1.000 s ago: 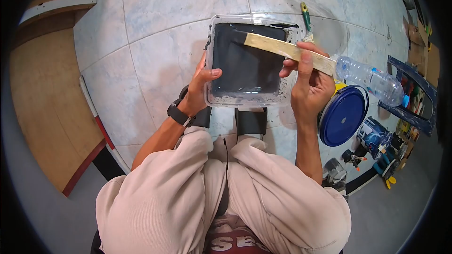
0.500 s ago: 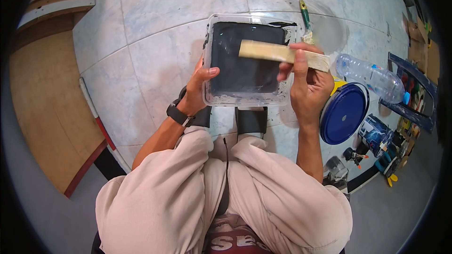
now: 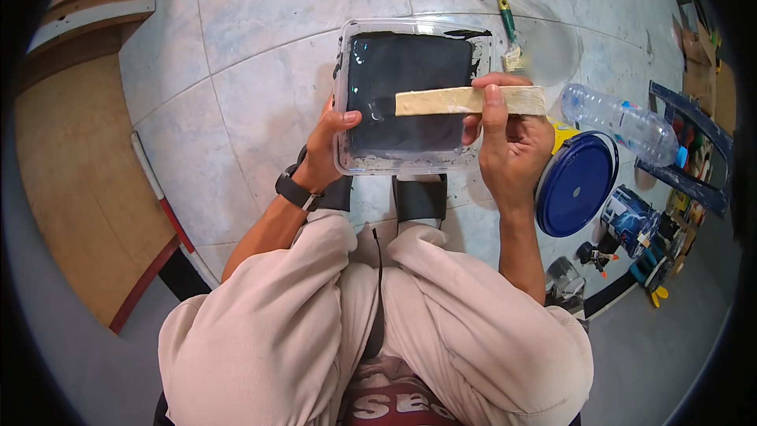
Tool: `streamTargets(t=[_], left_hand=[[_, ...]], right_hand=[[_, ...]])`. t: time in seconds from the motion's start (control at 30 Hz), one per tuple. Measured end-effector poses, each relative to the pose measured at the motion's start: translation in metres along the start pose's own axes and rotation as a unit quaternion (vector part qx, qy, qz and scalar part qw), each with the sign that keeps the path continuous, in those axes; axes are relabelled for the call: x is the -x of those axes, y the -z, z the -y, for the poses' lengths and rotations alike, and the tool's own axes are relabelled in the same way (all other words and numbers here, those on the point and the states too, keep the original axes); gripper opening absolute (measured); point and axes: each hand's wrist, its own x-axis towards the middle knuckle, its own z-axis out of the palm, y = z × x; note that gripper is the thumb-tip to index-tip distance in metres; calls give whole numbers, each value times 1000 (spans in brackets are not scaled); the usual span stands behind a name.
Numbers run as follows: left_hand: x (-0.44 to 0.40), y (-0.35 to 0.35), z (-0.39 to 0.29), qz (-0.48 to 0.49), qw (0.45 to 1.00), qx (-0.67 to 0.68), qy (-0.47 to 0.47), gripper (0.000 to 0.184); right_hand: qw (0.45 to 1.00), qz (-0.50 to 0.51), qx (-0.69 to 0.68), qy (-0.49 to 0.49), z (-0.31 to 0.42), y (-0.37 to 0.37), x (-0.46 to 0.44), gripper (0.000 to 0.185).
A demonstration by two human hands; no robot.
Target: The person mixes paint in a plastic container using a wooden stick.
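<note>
A clear plastic container (image 3: 410, 164) holds dark grey, glossy paint (image 3: 414, 59). My left hand (image 3: 325, 146) grips its left wall, with the thumb over the rim. In my right hand (image 3: 512, 138) is a pale wooden stick (image 3: 441, 101), pinched between thumb and fingers. The stick lies nearly level across the right half of the container, and its dark-coated left end is in or on the paint. Dark smears mark the container's rim and inner right wall.
Beyond the container lies a green-handled brush (image 3: 507, 28). To the right are a clear bottle (image 3: 619, 125), a blue-lidded bucket (image 3: 578, 185), a blue can (image 3: 629, 221) and a dark blue frame (image 3: 686, 189). A wooden board (image 3: 87, 189) stands at the left.
The stick has swung from slanted to nearly level, its tip moving down and slightly left in the paint. The container and both hands have shifted slightly left and up in view.
</note>
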Motion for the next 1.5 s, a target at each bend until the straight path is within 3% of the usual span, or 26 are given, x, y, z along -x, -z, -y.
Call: streamTargets(t=[0.13, 0.23, 0.3, 0.4, 0.53, 0.7, 0.77, 0.9, 1.03, 1.1, 1.17, 1.3, 1.37, 1.5], left_hand=[[-1, 2, 1, -2, 1000, 3, -12, 76], [1, 3, -1, -10, 1000, 1, -7, 71], [0, 2, 0, -11, 1000, 3, -11, 68], [1, 4, 0, -18, 1000, 6, -9, 64], [-2, 5, 0, -13, 1000, 17, -11, 61], [0, 12, 0, -23, 1000, 7, -14, 61], [2, 14, -1, -6, 999, -35, 7, 77], [0, 19, -2, 10, 1000, -16, 0, 76], [2, 22, -1, -3, 999, -48, 13, 73], [1, 25, 2, -2, 999, -44, 13, 72], [-2, 28, 4, 28, 999, 33, 3, 72], [2, 22, 1, -3, 1000, -24, 1, 74], [3, 14, 0, -42, 999, 8, -1, 64], [1, 9, -3, -15, 1000, 27, -5, 64]], right_hand=[[997, -50, -37, 41, -4, -6, -3, 19], [1000, 23, 16, 14, 0, 1, 0, 20], [997, -41, -40, 53, 0, 2, -1, 20], [993, -71, -19, 95, 2, -8, -9, 19], [999, 13, 15, 28, -5, 1, -3, 18], [996, -49, -53, 42, -3, -5, -6, 20], [996, -44, -22, 74, -4, -13, -9, 20], [999, -8, 37, 19, 2, 3, -1, 19], [997, -57, -29, 53, 6, -9, -8, 17], [996, -43, -19, 82, 1, -12, -6, 17], [997, 26, 52, 50, 1, -7, 1, 18], [997, -43, -5, 68, 1, -6, -7, 18], [996, -57, -22, 58, 6, -14, -6, 17], [992, 26, 77, 95, 4, -7, -3, 17]])
